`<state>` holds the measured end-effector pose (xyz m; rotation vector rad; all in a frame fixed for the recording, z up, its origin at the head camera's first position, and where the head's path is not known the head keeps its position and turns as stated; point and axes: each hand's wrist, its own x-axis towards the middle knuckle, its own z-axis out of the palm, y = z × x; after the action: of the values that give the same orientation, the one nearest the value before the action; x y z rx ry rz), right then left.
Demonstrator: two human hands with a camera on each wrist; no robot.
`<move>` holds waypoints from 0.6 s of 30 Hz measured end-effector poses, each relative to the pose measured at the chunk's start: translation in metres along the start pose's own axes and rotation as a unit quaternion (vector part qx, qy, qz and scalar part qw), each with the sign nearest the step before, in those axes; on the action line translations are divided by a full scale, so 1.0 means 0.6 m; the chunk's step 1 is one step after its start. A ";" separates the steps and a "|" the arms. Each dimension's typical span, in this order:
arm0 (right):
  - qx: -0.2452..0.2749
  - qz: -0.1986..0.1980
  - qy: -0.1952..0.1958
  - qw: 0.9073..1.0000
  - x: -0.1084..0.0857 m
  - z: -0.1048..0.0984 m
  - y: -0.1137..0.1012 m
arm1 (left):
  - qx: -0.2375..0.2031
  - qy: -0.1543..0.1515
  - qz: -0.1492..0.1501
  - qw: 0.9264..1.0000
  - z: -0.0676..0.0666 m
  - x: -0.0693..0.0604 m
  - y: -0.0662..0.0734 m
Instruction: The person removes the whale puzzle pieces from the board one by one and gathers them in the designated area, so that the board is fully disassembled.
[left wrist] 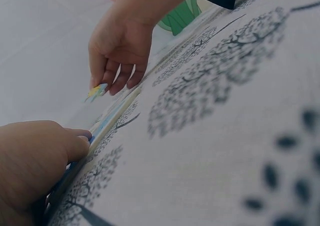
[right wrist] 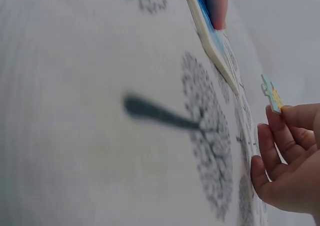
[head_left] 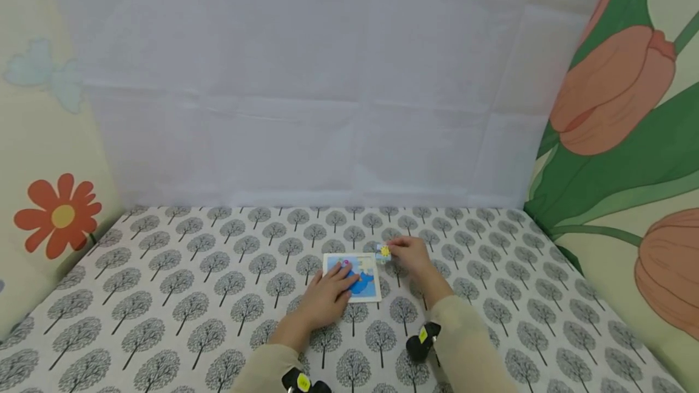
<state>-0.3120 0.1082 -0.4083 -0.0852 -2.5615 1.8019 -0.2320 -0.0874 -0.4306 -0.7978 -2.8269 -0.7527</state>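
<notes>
A small jigsaw puzzle board [head_left: 373,284] with a pale frame and a blue picture lies flat on the cloth. My left hand [head_left: 326,297] rests on its left part, fingers spread and covering some of the picture. Just beyond the board's upper right corner, my right hand [head_left: 411,253] pinches a light blue puzzle piece [head_left: 384,251] with a yellow sun between thumb and index finger. In the right wrist view the piece [right wrist: 271,93] is held clear of the cloth, tilted, and the other fingers curve loosely below it.
White cloth [head_left: 229,296] printed with dark trees covers the table. Behind it hangs a white sheet [head_left: 306,90]. Painted walls with flowers [head_left: 611,90] stand at both sides. Each wrist carries a black camera [head_left: 423,342].
</notes>
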 end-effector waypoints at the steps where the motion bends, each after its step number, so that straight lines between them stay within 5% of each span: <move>1: 0.005 -0.003 -0.004 1.000 -0.001 -0.005 0.002 | 0.000 -0.001 0.000 1.000 0.000 -0.001 0.001; 9: -0.017 0.006 -0.028 0.999 0.001 -0.036 0.012 | 0.005 -0.004 0.006 1.000 -0.003 -0.004 0.004; 18: -0.031 0.030 -0.008 0.999 0.018 -0.069 0.017 | 0.007 -0.002 0.004 1.000 0.001 -0.001 -0.001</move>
<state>-0.3210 0.1512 -0.4040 -0.1500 -2.6531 1.7503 -0.2319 -0.0877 -0.4311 -0.8085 -2.8278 -0.7302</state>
